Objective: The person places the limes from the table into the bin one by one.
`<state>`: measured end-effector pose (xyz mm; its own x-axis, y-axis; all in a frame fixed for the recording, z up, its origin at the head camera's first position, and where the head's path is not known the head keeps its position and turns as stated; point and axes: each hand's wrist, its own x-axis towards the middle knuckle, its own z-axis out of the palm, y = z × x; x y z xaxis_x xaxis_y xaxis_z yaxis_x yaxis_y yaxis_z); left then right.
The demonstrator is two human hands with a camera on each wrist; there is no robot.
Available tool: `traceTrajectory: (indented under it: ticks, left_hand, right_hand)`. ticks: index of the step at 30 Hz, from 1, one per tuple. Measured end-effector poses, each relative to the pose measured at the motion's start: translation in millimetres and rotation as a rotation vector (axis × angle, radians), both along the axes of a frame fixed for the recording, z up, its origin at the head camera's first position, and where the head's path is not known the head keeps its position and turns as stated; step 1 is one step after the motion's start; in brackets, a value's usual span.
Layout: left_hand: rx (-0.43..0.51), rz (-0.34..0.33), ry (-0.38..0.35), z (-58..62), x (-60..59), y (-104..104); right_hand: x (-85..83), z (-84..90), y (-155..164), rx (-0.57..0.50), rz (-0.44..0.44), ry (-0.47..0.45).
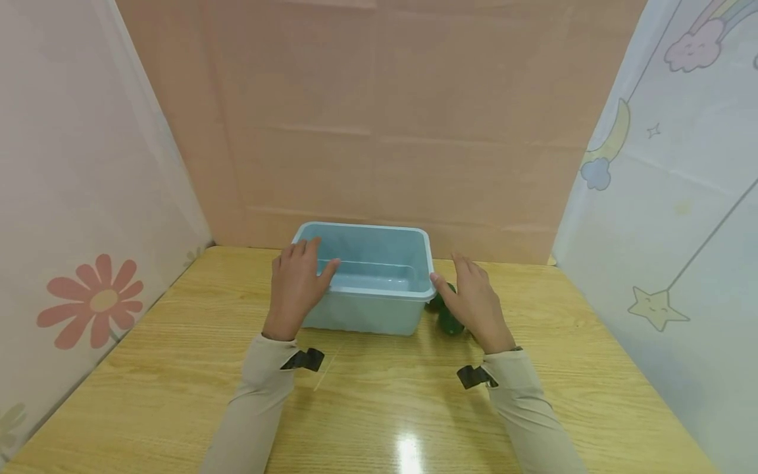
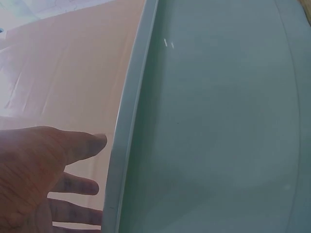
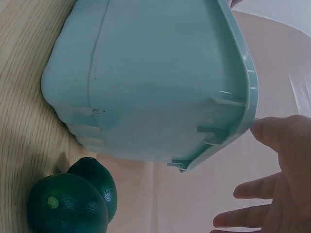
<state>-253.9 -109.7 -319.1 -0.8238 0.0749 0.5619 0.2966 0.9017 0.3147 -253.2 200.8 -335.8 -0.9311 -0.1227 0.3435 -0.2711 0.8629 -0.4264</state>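
Note:
A light blue plastic bin (image 1: 361,313) stands on the table, its inside visible in the head view. My left hand (image 1: 296,280) is at its left side, fingers extended and thumb spread over the opening. In the left wrist view, the fingers lie just beyond the bin's rim (image 2: 122,126). At the right front corner, my right hand (image 1: 470,299) is spread, the thumb at the rim (image 3: 250,97); whether it presses there I cannot tell. Two dark green, avocado-like fruits (image 3: 68,206) sit beside the bin's right side, partly hidden by the right hand in the head view.
The wooden table (image 1: 379,395) meets a peach backdrop (image 1: 379,131) just behind the bin. Patterned white sheets (image 1: 681,230) hang along the left and right sides. Black straps (image 1: 304,359) sit on both wrists.

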Motion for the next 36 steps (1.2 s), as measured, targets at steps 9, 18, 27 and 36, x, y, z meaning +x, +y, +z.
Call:
traceTrajectory:
  ticks: [9,18,27,36]
  left_hand:
    - [-0.002,0.009,-0.013,-2.1,-1.6,-2.2]
    - [0.012,0.011,-0.028,-1.7,-2.5,-5.4]
    - [0.022,0.011,-0.044,-2.8,-3.7,-7.4]
    - [0.009,0.03,-0.069,-2.6,-4.5,-9.8]
  right_hand:
    - [-0.1,1.2,2.1,-0.001,-0.011,0.005]
    - [-0.7,0.9,3.9,-0.006,-0.025,-0.004]
    - [-0.5,1.1,4.9,-0.008,-0.036,-0.02]
    - [0.6,3.1,7.3,-0.011,-0.032,-0.017]
